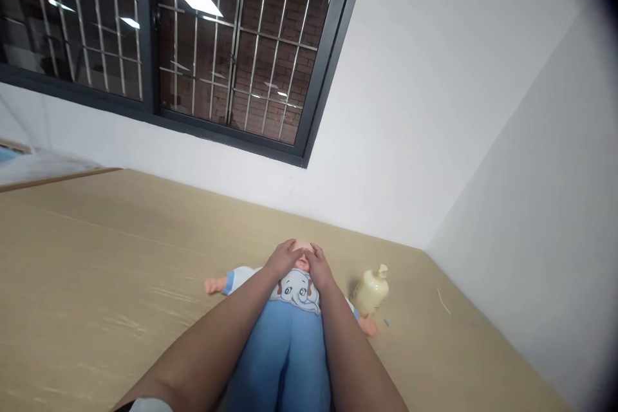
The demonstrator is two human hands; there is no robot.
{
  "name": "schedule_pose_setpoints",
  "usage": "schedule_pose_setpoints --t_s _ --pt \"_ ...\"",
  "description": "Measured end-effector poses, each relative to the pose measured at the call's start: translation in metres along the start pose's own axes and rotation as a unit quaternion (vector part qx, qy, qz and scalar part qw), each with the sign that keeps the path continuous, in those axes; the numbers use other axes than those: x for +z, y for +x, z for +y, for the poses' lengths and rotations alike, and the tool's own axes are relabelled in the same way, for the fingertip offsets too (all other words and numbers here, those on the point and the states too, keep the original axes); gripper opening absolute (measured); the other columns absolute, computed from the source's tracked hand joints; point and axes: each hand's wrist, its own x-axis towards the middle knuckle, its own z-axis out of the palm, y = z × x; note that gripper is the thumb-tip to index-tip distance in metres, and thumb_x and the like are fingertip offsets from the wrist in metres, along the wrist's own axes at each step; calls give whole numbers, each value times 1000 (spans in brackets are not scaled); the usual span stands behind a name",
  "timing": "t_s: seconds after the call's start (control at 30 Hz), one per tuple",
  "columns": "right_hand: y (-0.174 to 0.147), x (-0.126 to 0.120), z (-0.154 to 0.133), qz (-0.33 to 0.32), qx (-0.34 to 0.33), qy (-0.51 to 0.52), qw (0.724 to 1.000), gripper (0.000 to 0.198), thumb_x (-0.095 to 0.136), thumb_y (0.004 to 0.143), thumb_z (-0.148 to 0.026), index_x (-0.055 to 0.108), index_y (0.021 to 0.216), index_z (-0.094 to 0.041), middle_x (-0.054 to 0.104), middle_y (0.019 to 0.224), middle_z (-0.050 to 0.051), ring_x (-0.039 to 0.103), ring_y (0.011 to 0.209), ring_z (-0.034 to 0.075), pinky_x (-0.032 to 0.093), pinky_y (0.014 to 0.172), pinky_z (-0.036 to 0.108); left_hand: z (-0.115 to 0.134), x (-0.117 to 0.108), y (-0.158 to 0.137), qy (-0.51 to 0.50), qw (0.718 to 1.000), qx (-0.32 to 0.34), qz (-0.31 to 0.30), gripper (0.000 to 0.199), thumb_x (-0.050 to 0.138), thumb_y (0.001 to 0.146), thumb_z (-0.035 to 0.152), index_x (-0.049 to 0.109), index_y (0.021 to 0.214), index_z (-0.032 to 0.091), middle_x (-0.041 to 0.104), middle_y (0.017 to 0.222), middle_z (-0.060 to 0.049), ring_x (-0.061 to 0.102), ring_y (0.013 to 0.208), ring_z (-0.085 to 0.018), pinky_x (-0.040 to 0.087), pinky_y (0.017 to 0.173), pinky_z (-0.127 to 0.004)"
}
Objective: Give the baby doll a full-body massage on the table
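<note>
A baby doll (294,328) lies on its back on the tan surface, its feet end toward me. It wears light blue trousers and a white top with an elephant face on the front, and its arms are stretched out to the sides. Against one side of the doll's face lies my left hand (284,259), fingers laid out over the cheek and eye area. My right hand (318,266) rests on the other side in the same way, thumbs close together near the nose. Between the hands only the forehead and mouth show. Neither hand is wrapped round anything.
A cream pump bottle (371,291) stands beside the doll's arm on the right. Near it are a small blue bit (386,322) and a thin pale strip (443,301). White walls (410,109) and a barred window (232,45) bound the tan surface (120,257).
</note>
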Motion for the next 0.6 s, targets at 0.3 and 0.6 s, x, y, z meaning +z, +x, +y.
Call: schedule_pose_setpoints --t_s 0.3,0.6 --pt "-20 -8 11 14 -20 52 998 50 71 71 -53 65 111 -23 71 111 6 63 111 28 48 97 37 -4 0 -16 -6 1000 -14 0 44 67 77 44 65 112 17 69 121 -13 61 117 -31 46 96 -37" --pt "-14 -10 10 -29 7 147 989 51 76 68 -52 65 109 -22 71 99 4 66 90 22 52 80 34 -13 4 -9 -149 988 -35 -38 45 66 78 38 62 118 19 71 115 -9 66 107 -27 52 90 -36"
